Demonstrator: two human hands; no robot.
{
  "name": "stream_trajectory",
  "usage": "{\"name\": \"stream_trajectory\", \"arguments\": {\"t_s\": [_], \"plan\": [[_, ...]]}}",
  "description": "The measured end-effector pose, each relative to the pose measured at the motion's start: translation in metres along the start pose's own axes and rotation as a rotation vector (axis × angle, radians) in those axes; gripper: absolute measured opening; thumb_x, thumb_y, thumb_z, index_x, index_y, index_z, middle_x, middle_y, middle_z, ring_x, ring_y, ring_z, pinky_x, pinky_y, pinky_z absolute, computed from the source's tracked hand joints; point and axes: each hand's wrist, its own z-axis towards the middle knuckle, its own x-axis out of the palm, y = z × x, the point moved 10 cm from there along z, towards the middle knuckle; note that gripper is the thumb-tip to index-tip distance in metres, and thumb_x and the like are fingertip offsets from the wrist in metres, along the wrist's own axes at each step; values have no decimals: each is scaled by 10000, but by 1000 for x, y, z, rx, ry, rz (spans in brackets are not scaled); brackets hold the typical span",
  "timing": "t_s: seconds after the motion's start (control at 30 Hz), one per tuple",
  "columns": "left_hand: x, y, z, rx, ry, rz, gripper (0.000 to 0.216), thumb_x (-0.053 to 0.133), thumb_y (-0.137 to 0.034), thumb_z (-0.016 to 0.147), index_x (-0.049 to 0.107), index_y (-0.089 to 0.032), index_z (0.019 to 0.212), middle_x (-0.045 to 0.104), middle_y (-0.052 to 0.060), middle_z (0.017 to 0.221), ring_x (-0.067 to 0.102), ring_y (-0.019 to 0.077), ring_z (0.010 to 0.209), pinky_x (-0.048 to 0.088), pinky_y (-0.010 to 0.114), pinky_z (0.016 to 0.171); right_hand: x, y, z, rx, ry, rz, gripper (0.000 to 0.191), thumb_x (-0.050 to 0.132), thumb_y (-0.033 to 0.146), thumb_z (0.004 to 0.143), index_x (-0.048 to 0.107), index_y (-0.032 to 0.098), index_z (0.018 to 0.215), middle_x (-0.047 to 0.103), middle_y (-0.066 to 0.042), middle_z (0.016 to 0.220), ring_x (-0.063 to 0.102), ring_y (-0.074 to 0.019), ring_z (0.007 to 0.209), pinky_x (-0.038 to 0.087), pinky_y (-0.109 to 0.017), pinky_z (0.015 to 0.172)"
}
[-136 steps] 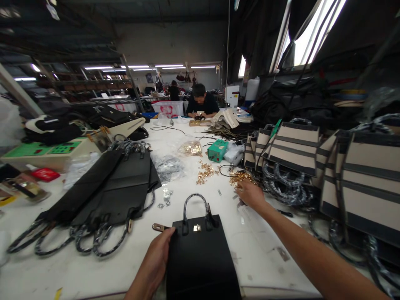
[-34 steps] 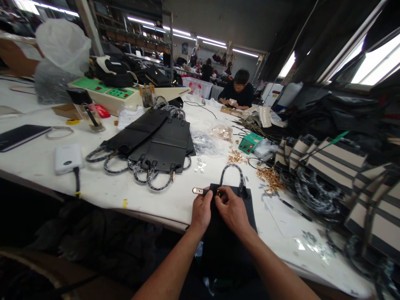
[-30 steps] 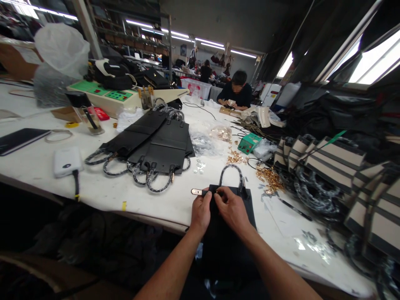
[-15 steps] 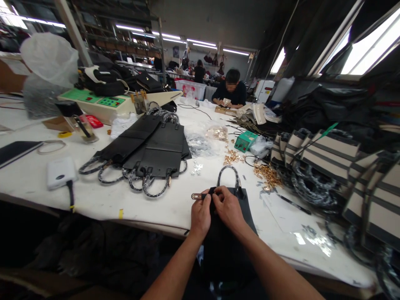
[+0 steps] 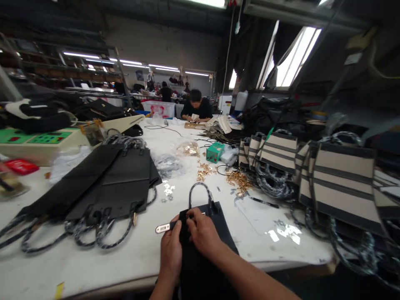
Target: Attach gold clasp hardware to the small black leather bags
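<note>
A black handbag (image 5: 218, 227) lies on the white table (image 5: 125, 266) right in front of me, its wrapped handle (image 5: 200, 192) pointing away. My left hand (image 5: 171, 252) grips the bag's top left edge, next to a gold-tipped strap tab (image 5: 162, 228) sticking out to the left. My right hand (image 5: 201, 231) presses its pinched fingers on the clasp area at the bag's top centre. What the fingertips hold is hidden.
A stack of flat black bag panels (image 5: 109, 183) with looped handles lies to the left. Loose gold hardware (image 5: 239, 180), a green box (image 5: 215, 151) and striped beige bags (image 5: 340, 179) are to the right. A person (image 5: 196, 107) sits at the far end.
My right hand came back from the gold hardware pile to the bag's clasp, joining the left. Over the last second both hands stay on the bag top; my view swung right and lower.
</note>
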Motion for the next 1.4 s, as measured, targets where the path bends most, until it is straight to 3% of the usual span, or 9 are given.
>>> {"name": "stream_trajectory", "arguments": {"t_s": [0.23,0.4,0.47,0.53,0.63,0.8,0.9,1.13,1.4], "plan": [[-6,7,9,31,-62,124,375,615,-413,786,689,-182,1072,686,74,1201,537,283,1241,337,410,1115,3,-3,7,-51,-92,-191,189,446,190,901,576,229,1032,723,-39,865,689,-216,778,490,-294,690],[-9,5,8,-35,-134,82,355,622,-415,749,693,-163,988,718,89,1105,600,296,1147,383,439,1076,-7,6,-20,-195,-190,2,358,470,158,886,533,214,1234,700,-64,1048,672,-196,897,508,-304,821],[-8,7,8,-78,-154,31,309,637,-389,734,697,-156,927,739,81,1013,636,290,1071,415,444,1046,-17,10,-40,-274,-194,92,382,533,171,859,551,226,1237,691,-47,1022,659,-171,859,507,-273,809],[-8,11,9,-126,-175,-42,253,644,-348,731,694,-160,893,748,63,938,660,274,999,439,446,1020,-37,7,-58,-292,-198,136,301,570,195,846,619,241,1139,682,-18,919,644,-150,785,503,-246,755],[-5,17,9,-183,-210,-138,184,637,-284,751,695,-176,888,749,34,907,672,244,965,441,438,1024,-90,-17,-67,-209,-259,95,207,564,227,866,659,249,1049,673,-5,893,634,-140,795,486,-229,739],[-1,15,9,-187,-218,-126,138,662,-248,755,703,-179,866,746,24,920,655,233,1042,403,412,1076,-188,-104,-29,117,-303,-255,213,506,268,903,662,232,1044,662,-27,1040,628,-139,787,459,-269,769],[-4,14,9,-185,-245,-99,135,671,-249,750,706,-175,857,748,34,921,645,260,1076,391,439,1090,-215,-145,1,188,-268,-347,214,532,267,877,679,252,1031,638,-34,1121,615,-166,881,430,-286,784],[-6,15,11,-188,-261,-93,131,655,-285,767,704,-208,861,750,29,972,553,272,1235,331,439,1144,-203,-169,43,176,-139,-483,186,533,255,863,717,230,867,650,-50,1053,594,-183,947,388,-266,751],[0,11,3,-231,-273,-148,125,626,-237,788,695,-189,881,750,35,995,581,245,1205,362,422,1127,-205,-165,41,114,-199,-359,131,564,243,830,693,226,813,686,-29,952,601,-183,936,381,-268,776]]}}
